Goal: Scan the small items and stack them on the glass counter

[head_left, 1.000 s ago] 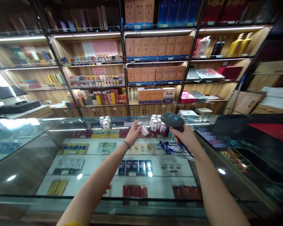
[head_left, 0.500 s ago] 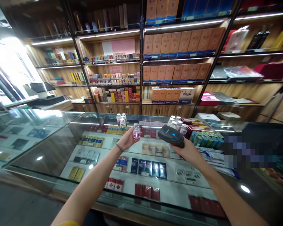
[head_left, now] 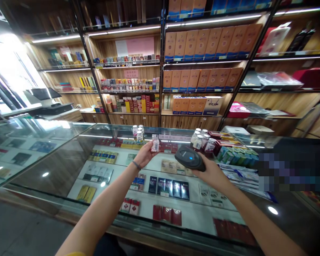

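Note:
Above the glass counter (head_left: 93, 209), my left hand (head_left: 145, 153) grips a small clear bottle (head_left: 155, 143) with a silvery cap, held upright. A black barcode scanner (head_left: 190, 158) with a blue light is in my right hand (head_left: 212, 170), its head pointing left toward the bottle and apart from it. Three similar small bottles (head_left: 139, 137) with white caps stand on the counter beyond my left hand. A larger group of capped bottles (head_left: 198, 141) stands beyond the scanner.
Stacked colourful packets (head_left: 237, 156) lie right of the bottle group. Cigarette packs (head_left: 169, 187) are displayed beneath the glass. Shelves behind hold orange boxes (head_left: 202, 44) and small packs (head_left: 130, 85). A monitor (head_left: 44, 94) stands at the far left.
The bottle in my left hand has been turned, so its pink label no longer shows. The scanner has shifted slightly left and down. The camera view has tilted a little.

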Motion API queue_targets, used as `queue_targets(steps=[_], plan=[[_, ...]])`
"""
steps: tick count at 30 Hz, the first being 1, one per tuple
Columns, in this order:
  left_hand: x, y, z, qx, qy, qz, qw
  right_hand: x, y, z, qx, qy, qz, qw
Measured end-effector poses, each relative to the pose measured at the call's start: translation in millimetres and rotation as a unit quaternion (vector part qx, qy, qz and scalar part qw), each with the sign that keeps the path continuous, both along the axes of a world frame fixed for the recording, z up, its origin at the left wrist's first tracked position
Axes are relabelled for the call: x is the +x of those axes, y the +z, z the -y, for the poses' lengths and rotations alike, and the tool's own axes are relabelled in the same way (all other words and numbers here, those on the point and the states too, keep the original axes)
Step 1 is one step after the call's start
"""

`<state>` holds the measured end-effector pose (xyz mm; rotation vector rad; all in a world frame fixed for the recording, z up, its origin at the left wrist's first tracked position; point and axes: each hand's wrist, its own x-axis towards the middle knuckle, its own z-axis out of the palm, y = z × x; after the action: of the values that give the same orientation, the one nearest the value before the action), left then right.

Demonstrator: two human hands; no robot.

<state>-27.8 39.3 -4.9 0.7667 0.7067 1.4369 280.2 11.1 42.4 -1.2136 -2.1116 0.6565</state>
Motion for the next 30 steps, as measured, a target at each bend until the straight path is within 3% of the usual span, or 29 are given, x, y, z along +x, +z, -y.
queue_targets(steps=[5, 11, 16, 22, 25, 30], plan=[[-5, -6.8, -8, -0.023, 0.062, 0.008, 0.998, -4, 4.4, 9, -0.005, 0.026, 0.047, 0.999], [-6, -4.3, -10, -0.016, 0.028, 0.023, 0.999, -4, 8.2, 11, -0.003, 0.043, 0.094, 0.995], [-5, -4.5, -9, -0.035, 0.054, 0.021, 0.998, -2, 9.4, 11, 0.001, 0.04, 0.061, 0.997], [-11, 10.8, -3, 0.035, 0.057, -0.006, 0.998, 2, 2.8, 4, 0.009, 0.023, 0.035, 0.999], [-32, 31.3, -4, 0.09, 0.112, -0.048, 0.988, 5, -2.8, -3, 0.015, 0.01, 0.02, 1.0], [-88, 51.1, -16, 0.109, 0.298, -0.124, 0.94, 8, -6.9, -10, 0.016, 0.012, -0.004, 1.0]])
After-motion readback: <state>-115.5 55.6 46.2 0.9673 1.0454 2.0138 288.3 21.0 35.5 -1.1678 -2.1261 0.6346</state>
